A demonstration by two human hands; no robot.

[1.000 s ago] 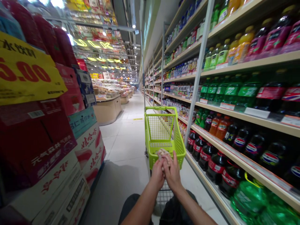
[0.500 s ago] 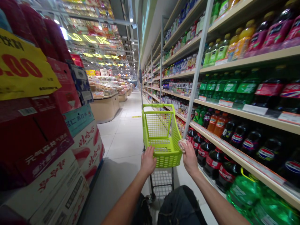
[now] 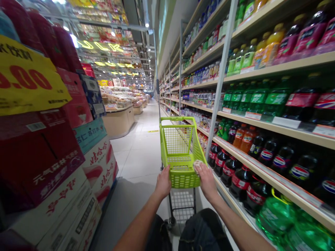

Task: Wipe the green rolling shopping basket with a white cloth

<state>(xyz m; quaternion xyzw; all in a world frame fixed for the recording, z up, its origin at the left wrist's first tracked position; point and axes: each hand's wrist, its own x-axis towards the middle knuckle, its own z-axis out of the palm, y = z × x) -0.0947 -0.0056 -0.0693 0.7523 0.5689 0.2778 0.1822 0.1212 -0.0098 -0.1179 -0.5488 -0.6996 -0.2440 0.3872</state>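
A lime-green shopping cart (image 3: 180, 180) with a plastic mesh basket stands right in front of me. At its near left corner, my left hand (image 3: 163, 182) grips the basket's edge, the fingertips partly hidden. My right hand (image 3: 207, 179) is closed on a crumpled whitish cloth (image 3: 198, 164) with darker spots, pressed against the near right part of the basket's rim. No goods show inside the basket. Below it is the cart's dark frame (image 3: 183, 208) with a lower wire rack.
Shelves of bottled drinks (image 3: 277, 97) run along my right, large green bottles (image 3: 277, 212) at the bottom. Stacked drink cartons (image 3: 98, 157) with a yellow price sign (image 3: 28, 76) crowd the left. A pale tiled aisle (image 3: 142, 150) leads ahead past a rounded display counter (image 3: 119, 120).
My right hand has moved left with the cloth, from the cart's right corner inward over the near rim. My left hand has shifted slightly down and outward at the left corner.
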